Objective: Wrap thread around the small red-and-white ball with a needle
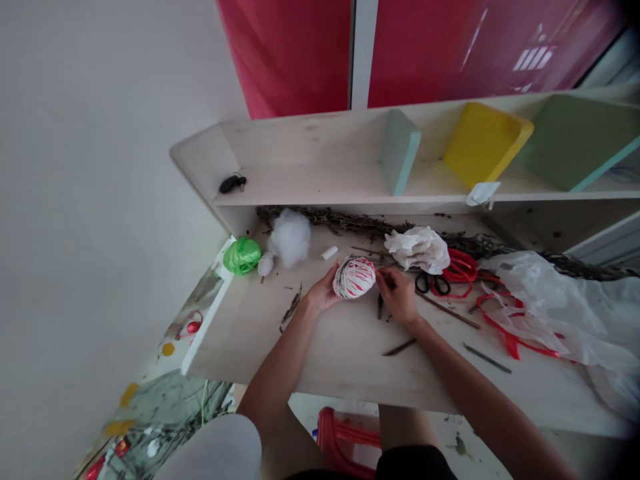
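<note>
My left hand (323, 292) is wrapped round the left side of a ball (355, 278) wound with white and red strands, held just above the desk. At the ball's right edge is my right hand (399, 297), its fingers pinched together. Whatever lies between those fingertips is too small to make out. Black-handled scissors (433, 285) lie right of that hand, beside a coil of red ribbon (461, 264). Behind them sits crumpled white paper (419, 249). A small white roll (329, 253) rests beyond the ball.
On the left are white fluff (290, 237), a small white wrapped ball (266, 265) and a green ball (243, 256). Dry twigs (330, 219) line the back. A clear plastic bag (565, 300), a brown stick (447, 311) and a grey stick (487, 358) lie rightward. A shelf (310, 183) overhangs the rear.
</note>
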A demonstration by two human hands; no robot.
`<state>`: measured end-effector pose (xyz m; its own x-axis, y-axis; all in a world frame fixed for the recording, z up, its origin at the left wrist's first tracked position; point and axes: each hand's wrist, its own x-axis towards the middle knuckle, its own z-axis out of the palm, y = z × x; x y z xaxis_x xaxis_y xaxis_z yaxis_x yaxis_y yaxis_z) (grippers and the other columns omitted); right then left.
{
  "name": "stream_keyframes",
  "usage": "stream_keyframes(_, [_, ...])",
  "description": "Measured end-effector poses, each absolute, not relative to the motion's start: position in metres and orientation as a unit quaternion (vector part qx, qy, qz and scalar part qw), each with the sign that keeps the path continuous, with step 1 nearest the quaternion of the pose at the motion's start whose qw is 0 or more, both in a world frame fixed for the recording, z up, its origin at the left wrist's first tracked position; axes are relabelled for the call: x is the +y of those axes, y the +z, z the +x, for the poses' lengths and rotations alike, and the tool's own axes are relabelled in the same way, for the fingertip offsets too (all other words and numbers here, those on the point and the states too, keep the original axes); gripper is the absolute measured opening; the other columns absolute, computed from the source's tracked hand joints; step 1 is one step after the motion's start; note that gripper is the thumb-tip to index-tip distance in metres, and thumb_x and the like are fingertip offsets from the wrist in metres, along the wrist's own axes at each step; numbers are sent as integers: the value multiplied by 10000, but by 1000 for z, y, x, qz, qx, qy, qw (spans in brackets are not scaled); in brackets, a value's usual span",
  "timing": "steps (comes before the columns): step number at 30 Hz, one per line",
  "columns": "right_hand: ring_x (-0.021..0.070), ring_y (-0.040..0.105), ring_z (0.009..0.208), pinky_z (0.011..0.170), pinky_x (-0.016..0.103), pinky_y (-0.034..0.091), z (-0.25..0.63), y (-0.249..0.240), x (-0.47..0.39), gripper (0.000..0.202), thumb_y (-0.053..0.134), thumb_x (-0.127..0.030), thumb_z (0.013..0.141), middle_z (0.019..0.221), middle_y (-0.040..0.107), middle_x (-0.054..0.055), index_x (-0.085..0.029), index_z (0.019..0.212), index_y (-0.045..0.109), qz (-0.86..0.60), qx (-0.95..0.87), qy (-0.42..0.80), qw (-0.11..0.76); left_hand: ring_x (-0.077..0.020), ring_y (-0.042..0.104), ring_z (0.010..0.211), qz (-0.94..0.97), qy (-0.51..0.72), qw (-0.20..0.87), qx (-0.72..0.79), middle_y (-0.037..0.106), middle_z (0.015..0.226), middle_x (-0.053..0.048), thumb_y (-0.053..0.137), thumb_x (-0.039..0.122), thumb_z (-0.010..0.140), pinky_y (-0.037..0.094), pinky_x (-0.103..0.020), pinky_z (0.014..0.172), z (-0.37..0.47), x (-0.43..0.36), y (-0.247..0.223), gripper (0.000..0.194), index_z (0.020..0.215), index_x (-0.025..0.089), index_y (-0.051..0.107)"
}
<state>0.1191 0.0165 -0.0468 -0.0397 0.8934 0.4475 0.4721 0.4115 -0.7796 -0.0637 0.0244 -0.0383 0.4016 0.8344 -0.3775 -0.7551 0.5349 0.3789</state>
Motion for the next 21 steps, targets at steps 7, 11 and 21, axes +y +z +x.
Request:
stream_keyframes(7, [175,602,641,610,278,434,124,-58,25,241,462,-353,890,751,669,69,-181,831,621,-482,-738,189,433,-179,669,976,75,504,821,256,692,1113,-70,381,407,952,529,-337,895,-53,29,-34,460,1344,190,485])
stream_keyframes(11, [178,604,646,638,280,439,122,-60,26,194,488,-308,858,742,677,64,-189,819,636,-471,-760,181,408,-196,680,922,92,500,809,295,696,1085,-88,424,394,936,560,-348,817,-60,27,-35,464,1345,183,483])
stream_keyframes(21, [183,598,625,607,278,419,112,-55,17,220,474,-336,859,722,688,58,-200,800,637,-473,-762,205,392,-183,685,894,114,572,748,315,701,1055,-82,405,317,942,568,-338,793,-68,9,-36,448,1359,163,461])
